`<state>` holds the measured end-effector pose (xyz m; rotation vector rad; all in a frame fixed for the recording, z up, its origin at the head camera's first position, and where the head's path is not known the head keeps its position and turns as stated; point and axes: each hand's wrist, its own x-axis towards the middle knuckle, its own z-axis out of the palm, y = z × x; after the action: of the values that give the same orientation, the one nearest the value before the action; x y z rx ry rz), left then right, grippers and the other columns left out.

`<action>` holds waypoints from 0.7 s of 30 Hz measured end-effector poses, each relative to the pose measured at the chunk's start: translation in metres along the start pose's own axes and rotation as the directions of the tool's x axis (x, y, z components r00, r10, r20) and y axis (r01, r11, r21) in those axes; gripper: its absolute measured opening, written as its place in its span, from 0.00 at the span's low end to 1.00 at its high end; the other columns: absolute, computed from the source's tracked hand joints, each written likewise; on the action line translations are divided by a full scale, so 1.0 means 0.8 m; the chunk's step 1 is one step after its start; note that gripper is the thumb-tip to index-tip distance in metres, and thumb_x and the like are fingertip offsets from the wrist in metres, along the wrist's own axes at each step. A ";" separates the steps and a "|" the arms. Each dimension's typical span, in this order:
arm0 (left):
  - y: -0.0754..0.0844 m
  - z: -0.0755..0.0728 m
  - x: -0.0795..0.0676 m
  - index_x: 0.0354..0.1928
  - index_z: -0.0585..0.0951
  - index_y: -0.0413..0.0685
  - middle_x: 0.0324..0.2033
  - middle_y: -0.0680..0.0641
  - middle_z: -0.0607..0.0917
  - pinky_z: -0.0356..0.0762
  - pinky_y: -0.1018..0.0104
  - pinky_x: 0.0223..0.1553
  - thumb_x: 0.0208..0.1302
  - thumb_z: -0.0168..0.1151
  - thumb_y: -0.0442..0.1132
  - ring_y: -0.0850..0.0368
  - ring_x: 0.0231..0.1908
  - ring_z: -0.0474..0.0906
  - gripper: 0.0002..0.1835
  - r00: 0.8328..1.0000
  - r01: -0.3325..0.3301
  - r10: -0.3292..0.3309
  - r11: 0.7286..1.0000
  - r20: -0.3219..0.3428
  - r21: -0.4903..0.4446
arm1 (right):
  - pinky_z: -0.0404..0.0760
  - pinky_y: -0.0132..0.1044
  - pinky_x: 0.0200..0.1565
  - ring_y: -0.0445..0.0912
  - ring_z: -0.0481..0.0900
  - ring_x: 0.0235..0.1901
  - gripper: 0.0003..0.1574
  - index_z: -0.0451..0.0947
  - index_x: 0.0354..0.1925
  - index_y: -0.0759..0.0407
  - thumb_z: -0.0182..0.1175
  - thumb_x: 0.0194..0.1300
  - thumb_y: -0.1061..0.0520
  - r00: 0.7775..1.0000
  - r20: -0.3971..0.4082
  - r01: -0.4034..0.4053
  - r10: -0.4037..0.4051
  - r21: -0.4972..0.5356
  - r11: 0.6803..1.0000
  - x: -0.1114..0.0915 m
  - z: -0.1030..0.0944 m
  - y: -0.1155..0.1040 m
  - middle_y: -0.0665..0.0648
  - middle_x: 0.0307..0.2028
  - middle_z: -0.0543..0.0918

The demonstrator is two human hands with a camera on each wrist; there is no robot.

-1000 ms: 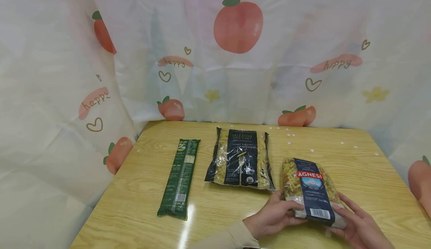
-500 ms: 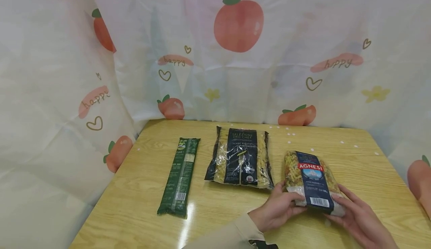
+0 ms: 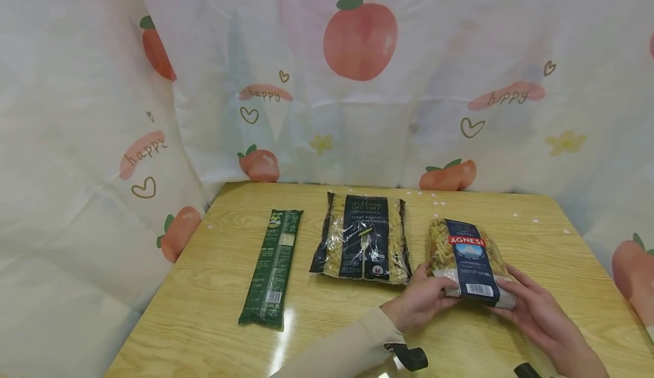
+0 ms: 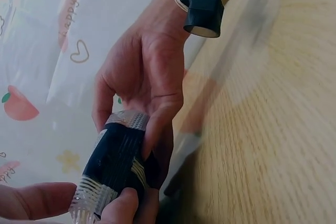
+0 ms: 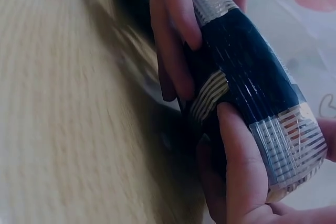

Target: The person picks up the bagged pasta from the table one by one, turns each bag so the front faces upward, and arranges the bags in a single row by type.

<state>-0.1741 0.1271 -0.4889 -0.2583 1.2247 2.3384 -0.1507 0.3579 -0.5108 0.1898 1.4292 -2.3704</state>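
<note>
Both hands and the AGNESI bag (image 3: pixel 467 261) have shifted a little farther across the table (image 3: pixel 199 310) since the earlier frames, away from the person; we see the other two packs lying where they were. Our left hand (image 3: pixel 421 301) pinches the bag's near left corner, thumb on top and fingers under. Our right hand (image 3: pixel 541 313) pinches the near right corner the same way. The bag is at the right of the row, just beside the penne bag (image 3: pixel 364 242) but apart from it. Its near end looks raised; whether its far end touches the wood we cannot tell.

We judge the step in hand to be a two-handed placing of this bag level with its neighbours. Next, we think, the move calls for lowering the near end evenly, squaring the bag up and sliding the fingers out from underneath.

Counting, we have three packs: one AGNESI bag, one penne bag, one narrow green pack (image 3: pixel 272 267) at the left. Two hands, one table.
</note>
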 end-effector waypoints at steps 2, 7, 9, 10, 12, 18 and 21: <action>0.000 0.001 0.004 0.71 0.61 0.42 0.49 0.37 0.81 0.81 0.42 0.63 0.56 0.55 0.15 0.36 0.54 0.84 0.39 1.000 -0.005 0.005 1.000 -0.007 0.009 | 0.90 0.44 0.48 0.39 0.87 0.47 0.54 0.10 0.78 0.44 0.42 0.83 0.61 1.000 0.019 0.013 -0.013 0.021 1.000 0.003 -0.001 -0.002 0.38 0.45 0.87; 0.001 0.007 0.013 0.72 0.61 0.42 0.49 0.37 0.81 0.81 0.42 0.63 0.55 0.55 0.14 0.35 0.55 0.84 0.41 1.000 -0.013 0.013 1.000 -0.022 0.009 | 0.90 0.44 0.47 0.40 0.87 0.46 0.55 0.08 0.77 0.47 0.43 0.83 0.61 1.000 0.023 0.020 -0.021 0.022 1.000 0.010 0.000 -0.010 0.40 0.44 0.87; 0.002 0.009 0.016 0.72 0.60 0.41 0.49 0.37 0.80 0.81 0.42 0.63 0.55 0.54 0.14 0.35 0.55 0.84 0.41 0.999 -0.018 0.018 1.000 -0.031 0.003 | 0.90 0.44 0.47 0.39 0.87 0.46 0.55 0.09 0.77 0.48 0.43 0.83 0.61 1.000 0.016 0.014 -0.014 0.005 1.000 0.013 0.000 -0.013 0.39 0.44 0.87; 0.003 0.010 0.018 0.72 0.60 0.40 0.49 0.37 0.80 0.81 0.42 0.63 0.55 0.54 0.14 0.35 0.55 0.83 0.41 0.999 -0.023 0.023 1.000 -0.038 0.000 | 0.90 0.43 0.46 0.39 0.87 0.46 0.55 0.09 0.77 0.47 0.43 0.83 0.60 1.000 0.010 0.007 -0.007 0.000 1.000 0.015 0.001 -0.015 0.39 0.43 0.87; 0.004 0.011 0.021 0.72 0.59 0.40 0.50 0.37 0.79 0.80 0.41 0.63 0.54 0.54 0.14 0.34 0.55 0.83 0.42 0.998 -0.029 0.029 1.000 -0.053 -0.003 | 0.89 0.43 0.46 0.39 0.87 0.45 0.55 0.10 0.78 0.46 0.44 0.83 0.59 1.000 -0.001 -0.004 0.004 -0.020 1.000 0.018 0.002 -0.018 0.39 0.43 0.86; 0.007 0.012 0.028 0.71 0.60 0.41 0.49 0.38 0.79 0.83 0.42 0.60 0.55 0.57 0.15 0.37 0.51 0.85 0.40 0.995 -0.045 0.047 0.998 -0.085 0.034 | 0.89 0.43 0.46 0.39 0.87 0.45 0.54 0.13 0.80 0.48 0.44 0.83 0.59 1.000 -0.011 0.003 -0.003 -0.047 0.999 0.028 0.004 -0.023 0.39 0.43 0.87; 0.007 0.012 0.033 0.68 0.62 0.43 0.47 0.39 0.80 0.84 0.43 0.58 0.55 0.58 0.16 0.39 0.49 0.86 0.38 0.994 -0.063 0.068 0.996 -0.087 0.055 | 0.89 0.43 0.45 0.38 0.87 0.45 0.55 0.12 0.79 0.48 0.45 0.83 0.59 1.000 -0.017 0.005 -0.005 -0.049 0.999 0.031 0.003 -0.025 0.36 0.42 0.86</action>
<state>-0.1989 0.1412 -0.4890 -0.3121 1.3544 2.3690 -0.1808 0.3584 -0.5008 0.1940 1.4955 -2.3403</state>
